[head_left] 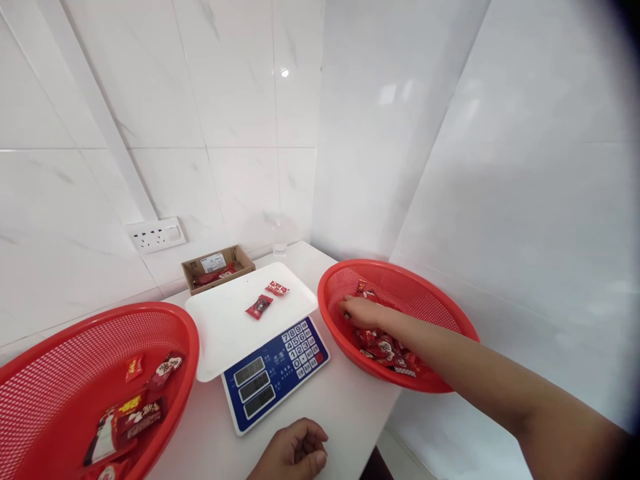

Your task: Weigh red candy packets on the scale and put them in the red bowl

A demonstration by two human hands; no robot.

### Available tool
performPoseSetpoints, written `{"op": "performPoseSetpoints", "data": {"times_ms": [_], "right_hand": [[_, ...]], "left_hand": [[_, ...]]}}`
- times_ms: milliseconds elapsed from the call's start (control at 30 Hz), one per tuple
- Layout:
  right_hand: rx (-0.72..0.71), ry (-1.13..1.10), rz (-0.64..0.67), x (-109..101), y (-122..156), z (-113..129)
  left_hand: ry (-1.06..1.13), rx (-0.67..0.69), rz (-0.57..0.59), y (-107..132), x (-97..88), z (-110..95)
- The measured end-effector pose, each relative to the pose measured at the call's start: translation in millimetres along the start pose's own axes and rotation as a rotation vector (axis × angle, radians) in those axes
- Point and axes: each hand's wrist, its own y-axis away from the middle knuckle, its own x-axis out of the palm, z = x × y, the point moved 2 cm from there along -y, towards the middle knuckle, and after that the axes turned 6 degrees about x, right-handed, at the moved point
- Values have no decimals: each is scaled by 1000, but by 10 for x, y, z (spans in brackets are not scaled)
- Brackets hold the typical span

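My right hand [359,311] reaches into the red mesh basket [453,313] on the right, above a heap of small red wrapped snack packets [383,348]. Its fingers are curled down, and what they hold, if anything, is hidden. By the front of the digital scale [276,373], my left hand [296,448] rests with fingers half curled, thumb apart from them and nothing between. Two small packets lie on the scale's white tray [225,320]: a dark red one [259,307] and a red-and-white one [277,288].
At the left a second red mesh basket [187,333] holds several larger red packets [133,420]. Behind the scale stands a small cardboard box [243,260] with red packets inside. A clear container [279,240] sits near the wall, and a socket [157,235] is mounted at the left.
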Motion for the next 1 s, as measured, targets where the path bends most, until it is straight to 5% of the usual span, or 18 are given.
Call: {"op": "performPoseSetpoints", "data": {"times_ms": [267,633,833,1000], "right_hand": [[150,-136,-65,-285,117,-455],[138,-159,70,-211,235,-486],[155,-165,-33,-52,232,-500],[162,-210,-151,-233,236,-666]], "left_hand": [[-20,-6,-5,-1,3,18],[-35,5,-6,3,8,11],[-30,-6,-9,7,21,-18],[-37,-4,-13,9,36,-38]]}}
